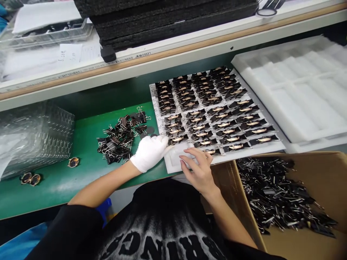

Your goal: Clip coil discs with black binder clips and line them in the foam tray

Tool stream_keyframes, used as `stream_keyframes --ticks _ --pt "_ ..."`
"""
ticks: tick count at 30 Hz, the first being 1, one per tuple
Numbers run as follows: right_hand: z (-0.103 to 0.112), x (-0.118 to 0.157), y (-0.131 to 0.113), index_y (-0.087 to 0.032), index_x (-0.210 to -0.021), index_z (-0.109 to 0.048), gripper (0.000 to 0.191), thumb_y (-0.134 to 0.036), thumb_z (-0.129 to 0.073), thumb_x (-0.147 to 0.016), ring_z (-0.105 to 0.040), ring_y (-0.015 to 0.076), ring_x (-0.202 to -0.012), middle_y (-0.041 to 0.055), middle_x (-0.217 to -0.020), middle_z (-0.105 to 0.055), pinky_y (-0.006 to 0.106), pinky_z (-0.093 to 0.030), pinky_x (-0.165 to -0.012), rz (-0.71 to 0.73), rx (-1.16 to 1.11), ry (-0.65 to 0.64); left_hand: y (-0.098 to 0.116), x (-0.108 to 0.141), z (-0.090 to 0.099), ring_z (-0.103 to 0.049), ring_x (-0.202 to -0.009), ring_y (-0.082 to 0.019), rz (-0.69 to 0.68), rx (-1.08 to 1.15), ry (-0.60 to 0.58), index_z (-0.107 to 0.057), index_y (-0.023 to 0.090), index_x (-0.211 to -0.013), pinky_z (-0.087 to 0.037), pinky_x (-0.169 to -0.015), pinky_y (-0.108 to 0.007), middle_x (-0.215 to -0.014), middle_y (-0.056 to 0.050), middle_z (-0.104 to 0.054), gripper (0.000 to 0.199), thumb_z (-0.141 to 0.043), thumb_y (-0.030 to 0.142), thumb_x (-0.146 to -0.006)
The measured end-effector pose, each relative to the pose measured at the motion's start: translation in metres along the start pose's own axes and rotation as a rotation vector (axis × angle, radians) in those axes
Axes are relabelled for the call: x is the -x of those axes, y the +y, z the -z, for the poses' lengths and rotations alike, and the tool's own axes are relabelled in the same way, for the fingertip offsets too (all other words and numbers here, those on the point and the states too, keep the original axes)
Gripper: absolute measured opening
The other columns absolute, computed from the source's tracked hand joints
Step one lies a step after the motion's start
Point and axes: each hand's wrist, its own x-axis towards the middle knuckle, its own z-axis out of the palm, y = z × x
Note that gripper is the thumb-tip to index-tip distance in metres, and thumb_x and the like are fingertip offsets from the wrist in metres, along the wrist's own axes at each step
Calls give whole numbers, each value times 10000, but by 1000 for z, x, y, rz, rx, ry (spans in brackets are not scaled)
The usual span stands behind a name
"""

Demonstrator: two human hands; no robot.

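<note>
My left hand (150, 153), in a white glove, is closed at the front left corner of a white foam tray (169, 167); whatever its fingers grip is hidden. A small, clear plastic-looking piece (175, 155) lies on that corner between my hands. Over its right side is my bare right hand (199, 168), fingers curved and apart, with the fingertips close to the piece; contact is unclear. Rows of black binder clips (200, 126), each clamped around a pale-edged round part, fill the tray. Left of my glove, loose binder clips (116, 141) are heaped beside dark discs (150, 130).
A cardboard box (320, 180) of binder clips stands at the lower right. Ribbed white foam trays (298, 90) lie behind it. Stacked clear plastic trays (38, 133) and round parts (73, 162) sit at left. A shelf edge (162, 61) crosses above, carrying black foam sheets (168, 21).
</note>
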Motion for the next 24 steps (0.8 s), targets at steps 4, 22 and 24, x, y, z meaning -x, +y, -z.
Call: stream_keyframes --ticks 4,22,24 --pt "-2 1 -3 -226 -1050 -726 140 -140 -670 -955 -686 282 -1161 109 -1176 -736 443 -376 -981 0 -7 -19 5 0 -4 -654 -806 -266 30 -11 72 -667 162 -1018 -282 -639 -387 -908 -117 -692 448 -373 495 -1072" --pt "-25 -16 -27 -195 -1141 -679 152 -171 -601 -1012 -675 263 -986 104 -1113 -752 427 -324 -883 146 56 -225 -88 112 15 -655 -1128 -219 580 182 419 -685 195 -1172 -446 -971 -345 -1168 -103 -716 361 -378 362 -1083" --pt "-31 -19 -34 -198 -1138 -677 155 -165 -610 -1002 -673 259 -965 102 -1098 -750 423 -328 -864 189 39 -227 -121 151 -2 -629 -1183 -251 885 97 413 -677 156 -1196 -446 -1013 -367 -1217 -151 -687 435 -310 361 -1086"
